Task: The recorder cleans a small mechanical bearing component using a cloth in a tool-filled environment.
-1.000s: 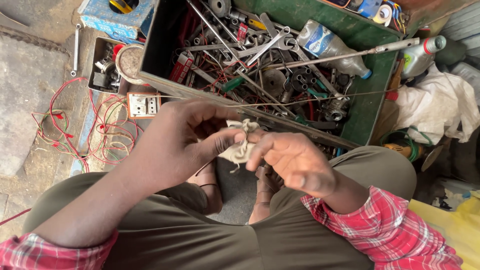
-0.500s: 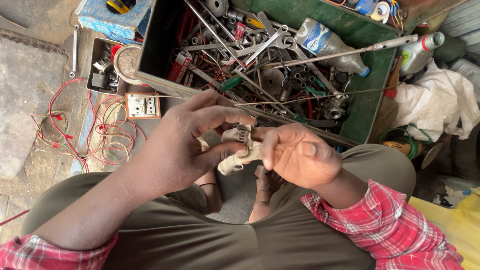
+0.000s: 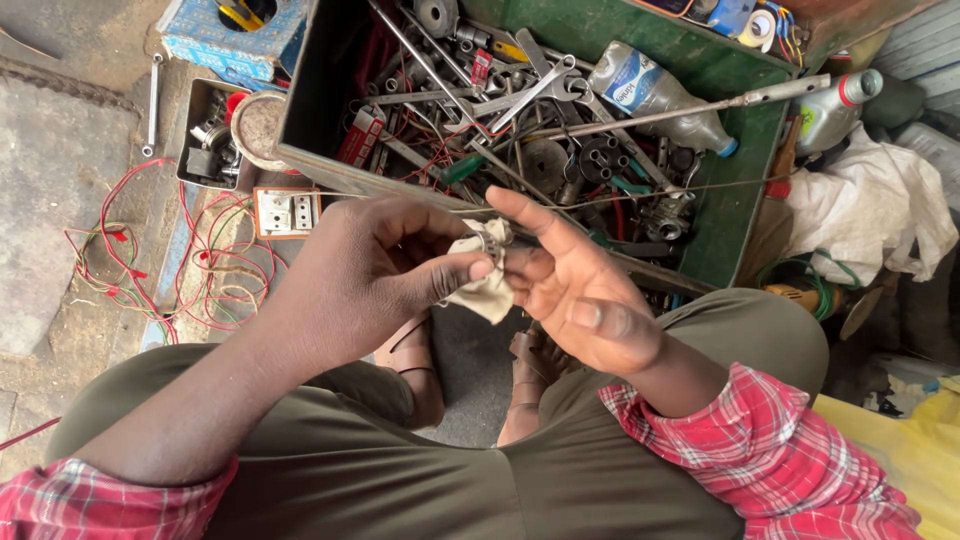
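Two hands pinch one rag (image 3: pixel 487 288) w/ small metal part (image 3: pixel 490 238): left hand (image 3: pixel 385 268) clenched, right hand (image 3: pixel 570 290) loose, so part could slip into toolbox (image 3: pixel 740 215).

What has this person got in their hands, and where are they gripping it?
A small pale cloth wrapped around a small metal part. The left hand pinches the bundle's side with thumb and fingers; the right hand supports its other side.

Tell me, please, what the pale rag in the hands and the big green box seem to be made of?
The rag looks like soft cotton cloth, matte and off-white: it crumples and folds. The box seems painted sheet metal: thin straight walls, worn green paint, bare grey edge.
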